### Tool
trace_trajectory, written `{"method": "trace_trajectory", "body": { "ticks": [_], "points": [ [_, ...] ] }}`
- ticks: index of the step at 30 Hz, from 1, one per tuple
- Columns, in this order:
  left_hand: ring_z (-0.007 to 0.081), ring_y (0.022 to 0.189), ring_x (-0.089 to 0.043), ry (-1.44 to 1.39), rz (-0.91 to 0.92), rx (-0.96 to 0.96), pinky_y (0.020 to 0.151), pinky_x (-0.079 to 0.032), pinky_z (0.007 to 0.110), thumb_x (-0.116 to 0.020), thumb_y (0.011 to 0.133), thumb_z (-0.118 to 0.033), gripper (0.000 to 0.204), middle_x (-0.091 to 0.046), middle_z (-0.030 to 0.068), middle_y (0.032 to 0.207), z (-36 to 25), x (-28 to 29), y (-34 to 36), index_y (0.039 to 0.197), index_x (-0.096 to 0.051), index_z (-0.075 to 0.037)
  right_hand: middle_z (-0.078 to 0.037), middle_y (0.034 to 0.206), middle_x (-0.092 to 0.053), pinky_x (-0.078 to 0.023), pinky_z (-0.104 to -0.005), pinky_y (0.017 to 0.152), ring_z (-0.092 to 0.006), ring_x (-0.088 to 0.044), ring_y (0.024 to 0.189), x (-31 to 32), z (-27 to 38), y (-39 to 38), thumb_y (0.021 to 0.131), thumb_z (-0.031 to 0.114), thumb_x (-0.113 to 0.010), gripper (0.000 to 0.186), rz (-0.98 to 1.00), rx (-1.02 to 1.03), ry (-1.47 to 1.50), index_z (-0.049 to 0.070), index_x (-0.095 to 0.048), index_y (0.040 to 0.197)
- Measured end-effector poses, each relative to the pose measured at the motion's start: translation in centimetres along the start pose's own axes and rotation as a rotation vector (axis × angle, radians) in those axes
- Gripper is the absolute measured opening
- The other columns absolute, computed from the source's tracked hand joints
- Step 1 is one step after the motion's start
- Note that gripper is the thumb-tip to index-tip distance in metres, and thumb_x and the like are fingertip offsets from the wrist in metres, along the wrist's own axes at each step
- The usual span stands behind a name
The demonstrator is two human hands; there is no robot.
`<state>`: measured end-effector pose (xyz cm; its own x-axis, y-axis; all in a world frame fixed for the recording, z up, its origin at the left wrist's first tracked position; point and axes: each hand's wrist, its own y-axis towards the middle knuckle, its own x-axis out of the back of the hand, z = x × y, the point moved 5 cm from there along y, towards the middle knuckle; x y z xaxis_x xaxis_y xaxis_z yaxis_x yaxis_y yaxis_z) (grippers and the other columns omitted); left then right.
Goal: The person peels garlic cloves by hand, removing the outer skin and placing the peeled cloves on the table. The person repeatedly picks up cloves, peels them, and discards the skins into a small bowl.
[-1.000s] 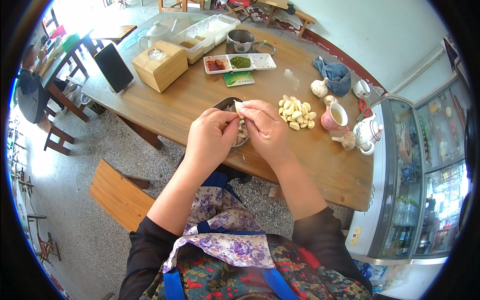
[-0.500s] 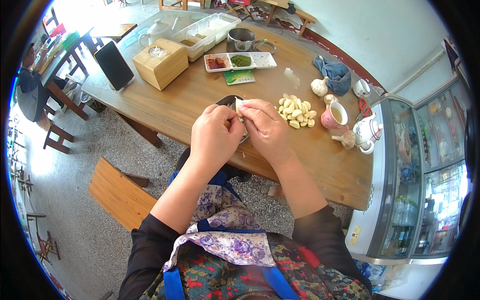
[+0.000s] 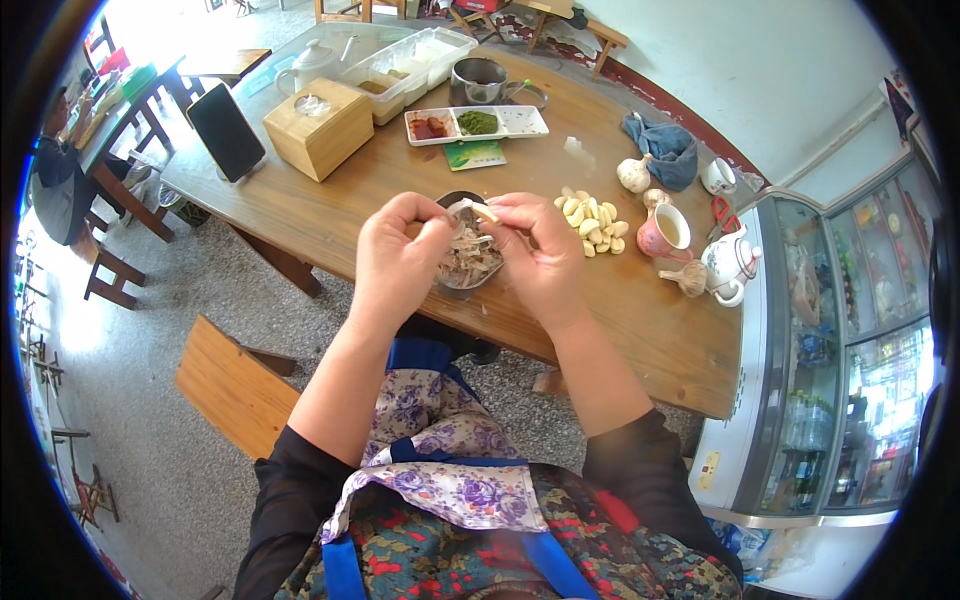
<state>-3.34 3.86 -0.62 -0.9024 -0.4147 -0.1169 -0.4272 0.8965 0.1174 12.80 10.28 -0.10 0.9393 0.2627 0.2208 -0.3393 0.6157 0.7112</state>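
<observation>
Above a dark metal bowl (image 3: pixel 462 292) full of papery garlic skins (image 3: pixel 470 256), my two hands are close together. My right hand (image 3: pixel 543 255) pinches a pale garlic clove (image 3: pixel 485 213) between thumb and fingertips. The thumb and forefinger of my left hand (image 3: pixel 398 258) are closed on a strip of garlic skin (image 3: pixel 462 205) beside the clove. Something tan shows partly in the curl of my left fingers; I cannot make out what it is. Just right of my right hand lies a pile of peeled garlic cloves (image 3: pixel 598 222) on the wooden table (image 3: pixel 650 330).
Garlic bulbs (image 3: pixel 634 174), a pink cup (image 3: pixel 664 235), a white teapot (image 3: pixel 731 265) and red-handled scissors (image 3: pixel 722 215) lie to the right. Farther back are a sauce tray (image 3: pixel 477 124), a wooden tissue box (image 3: pixel 318 130) and a phone (image 3: pixel 226 132). A person (image 3: pixel 62 185) sits far left.
My hands have drawn apart, the left moving left and the right slightly right. The bowl of skins shows between them, and skin is parted from the clove.
</observation>
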Motion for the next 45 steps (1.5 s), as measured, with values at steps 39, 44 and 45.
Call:
{"method": "trace_trajectory", "body": {
  "ticks": [39,44,45],
  "points": [
    [0.0106,0.077,-0.063,0.319,-0.132,-0.273,0.069,-0.05,0.024,-0.064,0.091,-0.001,0.007,-0.064,0.0072,0.089,-0.4,-0.1,-0.6,0.089,-0.069,0.003,-0.018,0.113,-0.071,-0.061,-0.0327,0.087,-0.0226,-0.073,0.097,-0.6,-1.5,-0.1,0.093,-0.009,-0.065,0.013,0.001,-0.417,0.591,0.0,-0.06,0.1],
    [0.0114,0.078,-0.063,0.25,-0.078,-0.258,0.069,-0.051,0.024,-0.067,0.093,-0.003,0.007,-0.063,0.0063,0.09,-1.1,-0.6,-1.1,0.092,-0.071,0.003,-0.02,0.118,-0.068,-0.061,-0.0352,0.089,-0.0226,-0.072,0.099,-0.2,-1.9,0.0,0.094,-0.008,-0.064,0.013,-0.013,-0.399,0.563,0.0,-0.061,0.104],
    [0.0146,0.076,-0.064,0.229,-0.055,-0.255,0.069,-0.051,0.026,-0.069,0.091,-0.004,0.007,-0.063,0.008,0.089,-1.6,-1.1,-1.3,0.093,-0.071,0.002,-0.02,0.12,-0.068,-0.061,-0.0347,0.089,-0.0222,-0.071,0.1,-0.4,-1.8,-0.1,0.094,-0.007,-0.064,0.013,0.006,-0.37,0.516,0.0,-0.061,0.104]
  ]
}}
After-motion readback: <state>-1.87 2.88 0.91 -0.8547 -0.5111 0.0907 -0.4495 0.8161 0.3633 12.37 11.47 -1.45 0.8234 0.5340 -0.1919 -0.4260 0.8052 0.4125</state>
